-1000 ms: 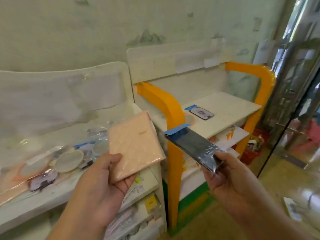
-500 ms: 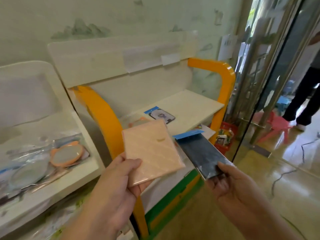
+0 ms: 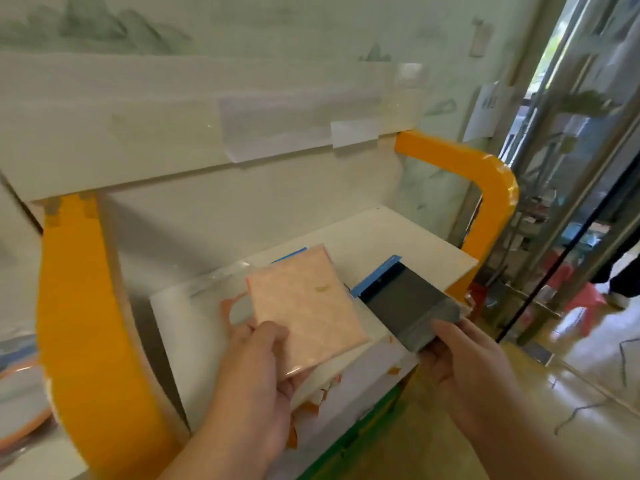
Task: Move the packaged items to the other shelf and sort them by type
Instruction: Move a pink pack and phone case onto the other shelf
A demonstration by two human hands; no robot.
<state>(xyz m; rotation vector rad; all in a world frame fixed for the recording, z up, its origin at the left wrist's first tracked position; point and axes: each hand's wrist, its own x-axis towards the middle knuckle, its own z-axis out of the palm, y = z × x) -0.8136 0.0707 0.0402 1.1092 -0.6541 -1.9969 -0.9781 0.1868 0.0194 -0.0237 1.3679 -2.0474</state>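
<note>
My left hand grips a flat peach-pink packet by its near corner and holds it over the white top shelf of the orange-framed rack. My right hand pinches a dark flat packet with a blue header strip, just right of the pink one, above the shelf's front edge. Under the pink packet lie a clear bag with an orange-rimmed round item and the blue edge of another packet, both mostly hidden.
Orange frame posts stand at the left and right of the rack. The first shelf with an orange-rimmed packaged item shows at the far left edge. Glass doors, a red stool and a person's legs are at the right.
The view has swung right and closer to the orange rack. Both hands have carried their packets forward, from in front of the rack to over its top shelf.
</note>
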